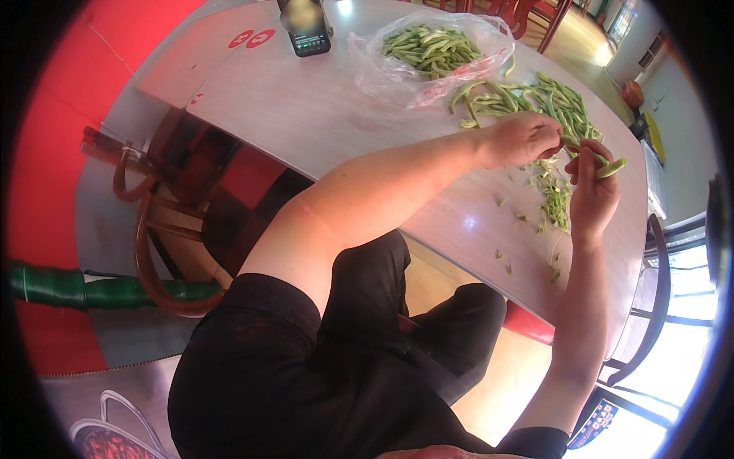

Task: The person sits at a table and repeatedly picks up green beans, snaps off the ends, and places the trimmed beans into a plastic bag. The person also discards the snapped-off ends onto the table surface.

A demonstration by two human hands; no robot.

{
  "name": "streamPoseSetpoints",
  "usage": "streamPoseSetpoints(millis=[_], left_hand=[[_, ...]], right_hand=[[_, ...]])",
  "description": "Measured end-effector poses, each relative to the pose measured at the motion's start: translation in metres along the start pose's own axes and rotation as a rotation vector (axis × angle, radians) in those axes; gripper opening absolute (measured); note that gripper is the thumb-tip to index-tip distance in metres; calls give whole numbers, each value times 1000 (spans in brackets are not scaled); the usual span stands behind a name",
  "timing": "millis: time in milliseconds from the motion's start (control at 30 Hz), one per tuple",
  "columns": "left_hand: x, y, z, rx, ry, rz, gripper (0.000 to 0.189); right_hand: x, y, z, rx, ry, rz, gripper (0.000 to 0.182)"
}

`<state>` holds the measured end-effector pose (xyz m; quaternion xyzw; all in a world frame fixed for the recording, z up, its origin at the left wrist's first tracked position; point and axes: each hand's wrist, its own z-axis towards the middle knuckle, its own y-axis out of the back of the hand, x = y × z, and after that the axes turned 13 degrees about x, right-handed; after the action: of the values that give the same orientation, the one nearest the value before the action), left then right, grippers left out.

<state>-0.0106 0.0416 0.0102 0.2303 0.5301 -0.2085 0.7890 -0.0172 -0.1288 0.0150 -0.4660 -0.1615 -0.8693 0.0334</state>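
Note:
A green bean is held between my two hands over the right part of the table. My left hand pinches its far-left end with thumb and fingers. Around its other part my right hand is closed, and a pale green end sticks out past the fingers. Just beyond my hands lies a loose pile of green beans. Small green trimmings are scattered between my wrists on the tabletop. Farther back, a clear plastic bag lies opened around a heap of bean pieces.
The light wooden table curves round in front of me. A phone stands at its far edge. Wooden chairs are at the left and right. A metal container with red contents is at the lower left.

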Motion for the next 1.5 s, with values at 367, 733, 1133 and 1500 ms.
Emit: streamPoseSetpoints(millis=[367,733,1133,1500], left_hand=[[-13,1,1,-83,-142,365,20],[-19,-11,-5,-57,-321,685,6],[-10,-4,1,-360,-193,817,13],[-4,-6,-5,180,144,882,18]], right_hand=[[1,5,2,86,-34,308,22],[-4,14,4,130,-447,824,24],[10,27,6,348,-326,840,24],[-30,67,27,-168,-368,761,21]])
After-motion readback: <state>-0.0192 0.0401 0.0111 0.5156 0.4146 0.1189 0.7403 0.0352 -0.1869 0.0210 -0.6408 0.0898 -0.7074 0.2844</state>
